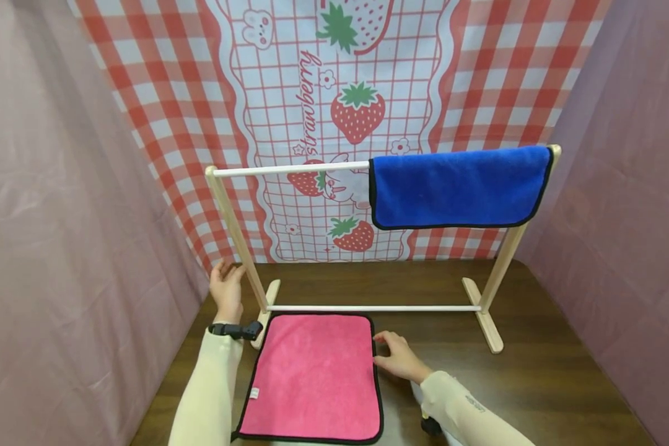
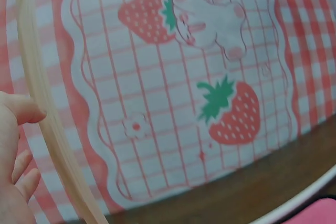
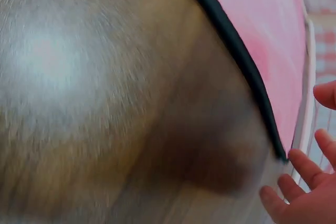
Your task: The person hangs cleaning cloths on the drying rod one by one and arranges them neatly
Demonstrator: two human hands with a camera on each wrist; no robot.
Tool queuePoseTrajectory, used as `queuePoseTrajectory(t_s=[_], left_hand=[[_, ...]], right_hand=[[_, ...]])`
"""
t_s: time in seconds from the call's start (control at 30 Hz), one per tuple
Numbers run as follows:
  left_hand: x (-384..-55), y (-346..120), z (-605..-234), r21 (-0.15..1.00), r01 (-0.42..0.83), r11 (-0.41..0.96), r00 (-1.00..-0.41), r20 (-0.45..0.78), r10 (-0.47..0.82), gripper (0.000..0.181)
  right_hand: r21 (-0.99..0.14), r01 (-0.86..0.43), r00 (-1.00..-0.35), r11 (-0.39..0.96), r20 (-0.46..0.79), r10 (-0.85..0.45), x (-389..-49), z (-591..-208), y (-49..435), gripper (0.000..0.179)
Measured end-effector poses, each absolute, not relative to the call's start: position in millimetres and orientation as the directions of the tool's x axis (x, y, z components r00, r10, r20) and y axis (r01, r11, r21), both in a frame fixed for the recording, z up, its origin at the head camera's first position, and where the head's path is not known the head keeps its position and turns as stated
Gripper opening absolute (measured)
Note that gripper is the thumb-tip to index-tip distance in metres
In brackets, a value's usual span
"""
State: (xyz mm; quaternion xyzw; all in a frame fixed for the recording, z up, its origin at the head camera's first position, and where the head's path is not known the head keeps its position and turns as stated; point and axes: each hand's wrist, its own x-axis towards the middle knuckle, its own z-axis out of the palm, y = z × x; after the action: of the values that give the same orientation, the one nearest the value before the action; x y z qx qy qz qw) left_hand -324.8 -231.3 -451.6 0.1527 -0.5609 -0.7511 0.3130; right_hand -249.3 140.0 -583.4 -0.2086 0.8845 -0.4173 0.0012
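Observation:
A pink towel (image 1: 314,371) with black edging lies flat on the table in front of a wooden drying rack. My left hand (image 1: 225,291) is raised beside the rack's left post (image 1: 231,226), fingers loosely bent and holding nothing. In the left wrist view, a fingertip (image 2: 34,114) comes right up to the post. By the towel's right border is my right hand (image 1: 401,359), its thumb and fingers spread apart. The right wrist view shows those fingers (image 3: 307,169) close to a corner of the pink towel (image 3: 257,40), gripping nothing.
A blue towel (image 1: 457,189) hangs folded over the right part of the rack's white top bar (image 1: 290,168). A lower bar (image 1: 373,308) joins the two wooden feet. Behind the rack is a strawberry-print cloth (image 1: 334,80); pinkish curtains (image 1: 619,186) flank the brown table (image 1: 535,396).

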Motion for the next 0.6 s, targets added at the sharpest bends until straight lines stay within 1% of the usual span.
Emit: queuePoseTrajectory(t_s=[0.1,0.23,0.37,0.6], left_hand=[[-329,-233,-435,0.932,0.329,-0.150,-0.761,0.169,-0.626,0.057],[-333,-232,-417,0.926,0.353,-0.133,-0.765,0.204,-0.611,0.057],[-339,-226,-403,0.910,0.391,-0.140,-0.758,0.233,-0.609,0.056],[-346,-217,-393,0.898,0.428,-0.102,-0.728,0.275,-0.629,0.047]], right_hand=[[-0.662,-0.435,-0.887,0.610,0.196,-0.419,-245,-588,123,0.044],[-0.577,-0.529,-0.838,0.622,0.238,-0.492,-238,-594,103,0.047],[-0.548,-0.566,-0.811,0.616,0.238,-0.534,-231,-594,86,0.055],[-0.539,-0.562,-0.809,0.628,0.197,-0.554,-228,-598,64,0.073]])
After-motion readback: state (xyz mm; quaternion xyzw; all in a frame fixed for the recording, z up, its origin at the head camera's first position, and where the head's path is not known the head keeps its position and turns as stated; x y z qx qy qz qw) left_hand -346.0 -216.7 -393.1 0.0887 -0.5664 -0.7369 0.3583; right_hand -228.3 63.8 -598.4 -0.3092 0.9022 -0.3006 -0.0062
